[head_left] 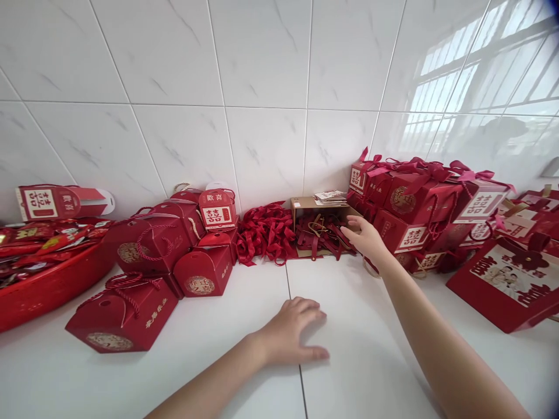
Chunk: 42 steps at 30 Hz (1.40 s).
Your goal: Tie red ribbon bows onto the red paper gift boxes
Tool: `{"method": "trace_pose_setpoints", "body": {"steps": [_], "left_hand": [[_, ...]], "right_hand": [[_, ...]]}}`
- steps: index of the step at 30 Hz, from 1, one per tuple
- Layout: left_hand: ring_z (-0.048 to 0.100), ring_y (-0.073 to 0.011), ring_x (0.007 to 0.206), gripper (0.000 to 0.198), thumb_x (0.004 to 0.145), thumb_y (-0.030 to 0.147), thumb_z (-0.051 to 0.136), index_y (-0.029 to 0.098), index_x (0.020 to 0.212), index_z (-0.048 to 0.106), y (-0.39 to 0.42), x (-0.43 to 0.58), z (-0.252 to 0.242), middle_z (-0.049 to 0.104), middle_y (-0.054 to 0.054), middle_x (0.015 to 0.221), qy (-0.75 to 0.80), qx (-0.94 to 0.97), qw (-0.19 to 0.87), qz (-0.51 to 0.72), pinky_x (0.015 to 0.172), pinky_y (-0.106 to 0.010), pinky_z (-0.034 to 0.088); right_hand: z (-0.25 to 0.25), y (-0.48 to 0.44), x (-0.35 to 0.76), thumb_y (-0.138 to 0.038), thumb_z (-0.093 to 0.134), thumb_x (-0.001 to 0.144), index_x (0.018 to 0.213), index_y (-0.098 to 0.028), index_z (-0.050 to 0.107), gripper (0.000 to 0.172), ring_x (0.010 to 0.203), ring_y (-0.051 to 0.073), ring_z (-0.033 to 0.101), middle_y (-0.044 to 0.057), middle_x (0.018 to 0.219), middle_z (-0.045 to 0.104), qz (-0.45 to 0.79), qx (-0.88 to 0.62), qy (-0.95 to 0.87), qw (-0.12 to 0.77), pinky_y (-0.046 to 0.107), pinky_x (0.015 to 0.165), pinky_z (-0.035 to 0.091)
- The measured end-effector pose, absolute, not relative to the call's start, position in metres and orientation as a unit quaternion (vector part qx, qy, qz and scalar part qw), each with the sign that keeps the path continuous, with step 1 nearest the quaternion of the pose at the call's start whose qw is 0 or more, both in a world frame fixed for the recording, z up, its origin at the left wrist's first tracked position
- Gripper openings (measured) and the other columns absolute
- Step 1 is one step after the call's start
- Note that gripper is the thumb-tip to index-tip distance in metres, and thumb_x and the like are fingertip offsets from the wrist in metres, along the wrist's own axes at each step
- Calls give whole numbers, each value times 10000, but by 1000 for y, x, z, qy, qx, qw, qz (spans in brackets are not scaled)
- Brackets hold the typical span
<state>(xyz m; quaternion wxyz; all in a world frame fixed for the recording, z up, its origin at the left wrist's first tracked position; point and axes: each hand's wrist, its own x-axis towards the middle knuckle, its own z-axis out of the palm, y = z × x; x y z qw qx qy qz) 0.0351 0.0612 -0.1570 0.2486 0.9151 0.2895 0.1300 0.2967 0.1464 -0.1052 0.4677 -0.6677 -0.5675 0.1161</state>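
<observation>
My left hand [292,331] rests low over the white tabletop [244,384], its fingers spread and nothing in them. Farther forward, my right hand [363,237] is at the right side of an open cardboard box [301,203] lying on its side. Its fingers are apart, and I make out nothing between them. Dark red straps [321,233] with some tan pieces fill the box and spill from its front. A small stack of cards [329,198] lies on top of the box. Just left of it is a heap of red ribbons [267,233].
Closed red gift boxes [126,311] with rope handles are stacked at left, beside a red basin [56,285] of wrapped packets. Ribbon-tied gift boxes [419,198] pile up at right, near a red bag-shaped box [502,285]. A tiled wall [266,58] stands behind.
</observation>
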Motion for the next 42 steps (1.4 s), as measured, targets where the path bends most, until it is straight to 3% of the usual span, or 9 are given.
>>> {"method": "trace_pose_setpoints", "body": {"steps": [5,8,11,18,22,26,30,37,42], "left_hand": [[533,-234,1071,319,823,397,520,210,1076,573,97,4,-111,610,-80,1129,455,825,77,324,947,-387,416],[530,-291,1052,344,806,415,511,202,1069,573,117,-35,-83,610,-96,1105,578,745,-77,324,883,-433,440],[507,-333,1098,459,809,458,469,175,1165,530,133,-69,-76,565,-134,1192,650,699,-145,261,863,-455,446],[246,-399,1339,767,766,651,402,220,1398,344,158,-86,-103,283,-145,1490,711,688,-70,124,1037,-549,237],[159,-420,1357,669,793,551,411,266,1394,341,158,-86,-99,277,-122,1497,710,700,-25,78,998,-644,186],[283,-413,1286,545,755,369,483,275,1291,448,146,-90,-87,416,-134,1400,697,713,4,67,919,-652,290],[416,-389,1189,459,653,344,576,260,1103,558,133,-93,-76,536,-130,1241,685,725,47,55,886,-585,372],[437,-345,1204,615,781,563,398,211,1285,382,139,-90,-74,432,-165,1316,717,677,19,167,887,-437,417],[525,-296,1108,556,833,537,323,186,1258,398,151,-90,-84,451,-154,1299,733,642,-10,225,844,-371,447]], "right_hand": [[-129,142,251,-305,549,794,1058,-172,614,303,858,201,630,113,1101,608,104,-604,-670,419,350,779,517],[-159,138,221,-248,532,807,1130,-158,586,340,1099,256,527,132,1172,571,87,-563,-727,384,410,943,428],[-186,132,205,-192,526,800,1158,-193,580,362,1203,266,443,109,1271,522,86,-528,-776,336,438,1012,354],[-201,128,205,-261,449,863,1212,-155,543,377,1211,283,421,155,1304,471,85,-538,-792,275,461,1007,342],[-200,129,205,-272,448,865,1211,-169,542,373,1195,267,435,136,1286,486,82,-543,-794,262,432,1008,346],[-201,129,205,-275,447,867,1185,-178,560,351,1177,263,449,132,1269,496,81,-547,-793,255,423,981,369],[-202,129,205,-286,443,871,1167,-173,577,344,1184,266,445,136,1275,491,83,-547,-794,252,418,984,363],[-202,129,206,-292,431,876,1157,-168,584,343,1183,269,441,136,1276,492,88,-544,-795,255,424,985,357],[-201,131,205,-296,453,867,1128,-182,597,319,1168,267,445,128,1246,512,90,-544,-790,267,428,980,354]]}}
